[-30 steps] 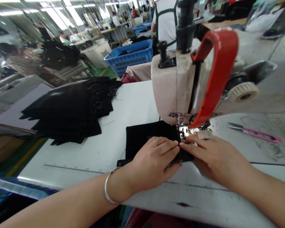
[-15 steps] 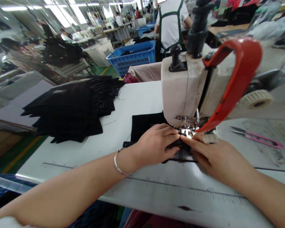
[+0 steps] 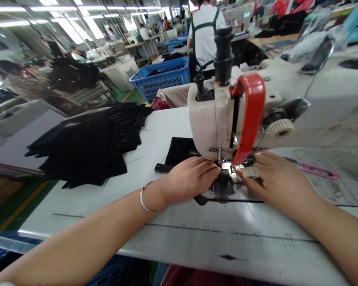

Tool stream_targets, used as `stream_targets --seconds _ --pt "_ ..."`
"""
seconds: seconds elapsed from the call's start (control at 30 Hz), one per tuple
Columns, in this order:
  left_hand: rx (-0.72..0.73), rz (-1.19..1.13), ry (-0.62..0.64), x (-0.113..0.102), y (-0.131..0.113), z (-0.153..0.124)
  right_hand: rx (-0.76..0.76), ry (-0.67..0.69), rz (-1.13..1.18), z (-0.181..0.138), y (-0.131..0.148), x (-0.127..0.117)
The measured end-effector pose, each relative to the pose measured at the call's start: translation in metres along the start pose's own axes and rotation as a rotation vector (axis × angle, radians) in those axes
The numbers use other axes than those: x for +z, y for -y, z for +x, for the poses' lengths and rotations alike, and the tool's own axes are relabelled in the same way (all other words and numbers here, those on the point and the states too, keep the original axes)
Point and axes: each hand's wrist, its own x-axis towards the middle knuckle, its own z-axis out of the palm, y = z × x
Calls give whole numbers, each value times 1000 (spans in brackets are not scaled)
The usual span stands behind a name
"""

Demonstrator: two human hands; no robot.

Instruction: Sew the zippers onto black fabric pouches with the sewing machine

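Observation:
My left hand (image 3: pixel 192 178) has its fingers pressed together on the edge of a black fabric piece (image 3: pixel 180 149), just left of the sewing machine's presser foot (image 3: pixel 226 167). A small label shows on that fabric, and a narrow black strip sticks out left of the hand. My right hand (image 3: pixel 276 178) is at the other side of the foot, fingers stretched behind it and thumb low in front, apart from the fabric. A beige wrap (image 3: pixel 250 172) covers one of its digits. The sewing machine (image 3: pixel 204 119) has a red lever guard (image 3: pixel 250 111) above the needle area.
A pile of black fabric pieces (image 3: pixel 89 139) lies on the table's left. Pink-handled thread snips (image 3: pixel 319 171) lie beyond my right hand, partly hidden. Behind the table stand a blue crate (image 3: pixel 164 77) and a person in a white shirt (image 3: pixel 204 35). A ruler scale (image 3: pixel 226 237) runs along the front.
My right hand has moved away from the left one, its fingers now stretched out behind the foot. My left hand stays on the fabric, its fingers drawn closer together. The camera view has shifted.

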Motion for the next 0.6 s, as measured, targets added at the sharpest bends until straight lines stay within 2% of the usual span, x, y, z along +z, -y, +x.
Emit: stream_targets --seconds 0.07,0.17,0.27,0.33,0.47,0.53,0.6 --pt "-112 -72 -45 1 -3 2 -5 -9 26 0 1 0" --pt "-382 -312 -115 5 -1 2 23 52 55 -2 4 0" --pt "-536 -488 -94 7 3 1 21 113 93 -3 6 1" --pt "-565 -512 -72 7 0 0 -20 93 163 -4 7 3" --pt "-503 -495 -70 5 -12 -2 -150 88 277 -5 12 8" --pt "-466 -530 -83 5 -16 -3 -157 102 273 -5 15 9" --pt "-430 -560 -89 6 -18 -4 -126 52 247 -5 17 7"
